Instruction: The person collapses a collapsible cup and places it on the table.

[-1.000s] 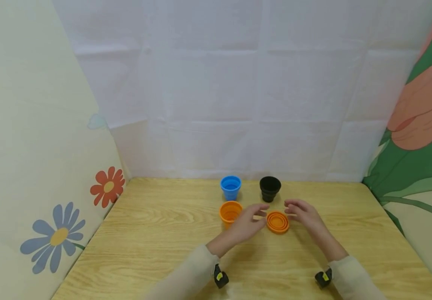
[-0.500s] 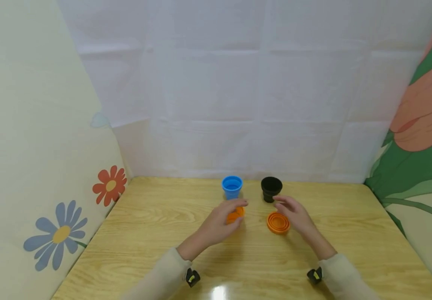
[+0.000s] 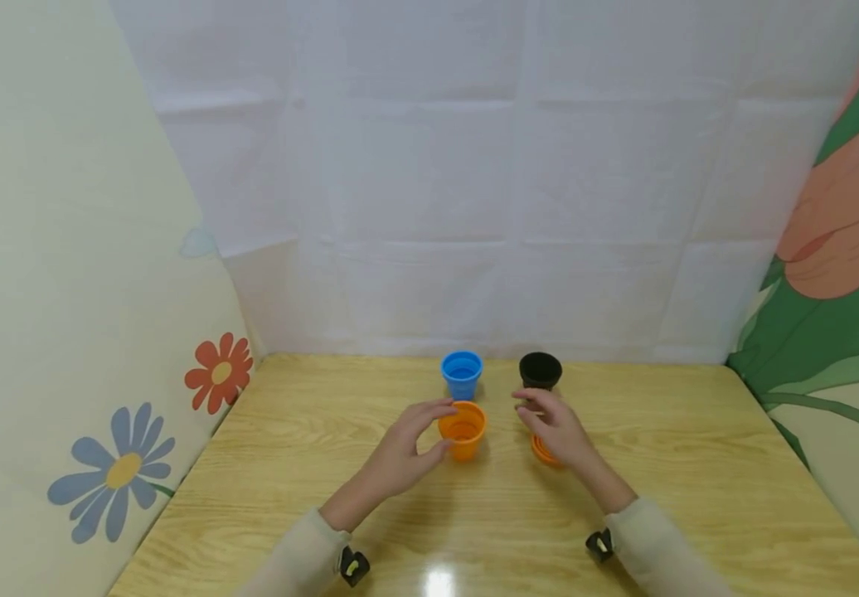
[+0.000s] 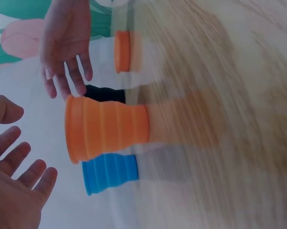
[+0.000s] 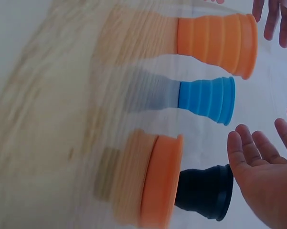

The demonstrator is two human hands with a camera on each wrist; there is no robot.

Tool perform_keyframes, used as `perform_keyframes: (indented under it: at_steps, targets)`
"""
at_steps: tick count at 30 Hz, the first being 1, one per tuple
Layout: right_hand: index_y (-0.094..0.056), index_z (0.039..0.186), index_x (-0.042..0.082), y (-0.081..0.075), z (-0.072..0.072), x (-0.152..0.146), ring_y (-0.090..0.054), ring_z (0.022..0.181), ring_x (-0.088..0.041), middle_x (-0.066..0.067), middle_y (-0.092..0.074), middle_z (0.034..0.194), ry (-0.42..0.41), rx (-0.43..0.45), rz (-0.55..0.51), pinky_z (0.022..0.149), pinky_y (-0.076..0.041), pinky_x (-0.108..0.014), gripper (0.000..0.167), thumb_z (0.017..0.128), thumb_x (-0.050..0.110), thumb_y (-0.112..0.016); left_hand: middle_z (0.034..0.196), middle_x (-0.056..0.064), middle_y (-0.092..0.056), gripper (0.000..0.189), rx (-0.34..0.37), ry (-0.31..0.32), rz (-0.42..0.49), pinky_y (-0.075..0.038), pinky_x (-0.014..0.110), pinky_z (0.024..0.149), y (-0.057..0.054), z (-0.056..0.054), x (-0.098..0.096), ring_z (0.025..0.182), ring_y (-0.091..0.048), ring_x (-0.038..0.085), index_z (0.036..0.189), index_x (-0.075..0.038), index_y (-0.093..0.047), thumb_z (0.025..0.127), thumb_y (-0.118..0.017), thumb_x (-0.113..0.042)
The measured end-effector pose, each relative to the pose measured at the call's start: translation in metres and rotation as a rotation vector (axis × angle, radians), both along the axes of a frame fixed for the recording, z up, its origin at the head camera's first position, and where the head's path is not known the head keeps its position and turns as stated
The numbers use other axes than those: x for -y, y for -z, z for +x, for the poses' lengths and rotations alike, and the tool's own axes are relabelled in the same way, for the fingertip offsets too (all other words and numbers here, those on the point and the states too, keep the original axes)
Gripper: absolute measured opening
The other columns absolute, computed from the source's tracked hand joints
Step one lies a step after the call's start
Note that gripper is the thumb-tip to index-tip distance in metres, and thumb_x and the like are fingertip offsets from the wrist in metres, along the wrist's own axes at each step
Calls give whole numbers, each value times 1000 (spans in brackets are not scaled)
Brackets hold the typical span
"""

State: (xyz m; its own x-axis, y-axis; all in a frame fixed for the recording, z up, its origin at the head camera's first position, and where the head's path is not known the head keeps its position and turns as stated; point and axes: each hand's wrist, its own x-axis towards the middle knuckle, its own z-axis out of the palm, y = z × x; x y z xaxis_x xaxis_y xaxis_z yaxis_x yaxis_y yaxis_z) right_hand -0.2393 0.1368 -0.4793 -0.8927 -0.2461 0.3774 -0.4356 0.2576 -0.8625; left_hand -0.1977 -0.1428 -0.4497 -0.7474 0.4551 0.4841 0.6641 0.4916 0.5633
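An extended orange collapsible cup stands upright on the table, its ribbed wall plain in the left wrist view. My left hand is held just left of it, thumb and fingers spread apart and holding nothing. My right hand hovers over a second orange collapsible cup, which is folded flat into a disc and partly hidden by the hand. Its fingers are loosely bent and hold nothing. In the right wrist view the flat cup lies nearest the camera, with the right hand beyond its rim.
Behind the orange cup stands an extended blue collapsible cup. A black collapsible cup stands to its right, its lower part behind my right fingers. A white cloth hangs along the table's far edge, with flower-printed cloths on both sides.
My left hand has drawn left, away from the flat cup and past the extended orange cup. My right hand has moved left, now covering part of the flat cup. The cups stay put.
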Motion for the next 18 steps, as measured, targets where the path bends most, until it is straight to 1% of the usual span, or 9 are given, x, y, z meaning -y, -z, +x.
perform_keyframes:
  at_steps: [2, 4, 8, 12, 15, 18]
  targets:
    - [-62, 128, -6, 1, -1, 5, -66, 108, -34, -26, -61, 126, -20, -28, 11, 92, -58, -39, 29, 101, 3, -59, 144, 13, -56, 43, 9, -15, -9, -46, 55, 107, 1, 0, 4, 132, -51, 32, 132, -2, -62, 91, -73, -6]
    - [-61, 129, -6, 2, -1, 10, -65, 110, -39, -25, -61, 128, -35, -50, 27, 93, -58, -42, 30, 101, 4, -59, 145, 14, -55, 45, 29, -27, -15, -45, 55, 107, 2, 0, 7, 134, -50, 34, 134, -2, -61, 90, -73, -6]
    - [-61, 133, -4, 2, -2, 19, -65, 113, -38, -23, -62, 131, -58, -73, 57, 95, -56, -45, 33, 102, 7, -60, 150, 16, -50, 51, 79, -49, -51, -44, 57, 109, 6, 0, 11, 137, -46, 36, 139, -5, -58, 91, -73, -8]
    - [-57, 138, -4, 2, -2, 25, -61, 120, -39, -22, -58, 139, -93, -92, 98, 98, -53, -50, 38, 102, 9, -60, 156, 16, -43, 57, 95, -61, -131, -43, 59, 109, 9, 0, 13, 141, -42, 39, 146, -9, -52, 93, -71, -12]
    - [-53, 143, -2, 4, -1, 27, -55, 129, -40, -23, -51, 148, -141, -110, 152, 101, -51, -53, 44, 102, 11, -61, 158, 19, -38, 61, 100, -66, -174, -42, 61, 109, 13, -1, 13, 143, -38, 42, 149, -9, -48, 93, -71, -13]
    - [-50, 147, 1, 5, 1, 29, -47, 138, -40, -23, -45, 153, -175, -138, 232, 104, -48, -56, 48, 103, 15, -60, 160, 20, -35, 64, 104, -74, -218, -40, 62, 109, 15, -3, 12, 146, -34, 43, 151, -8, -46, 93, -71, -13]
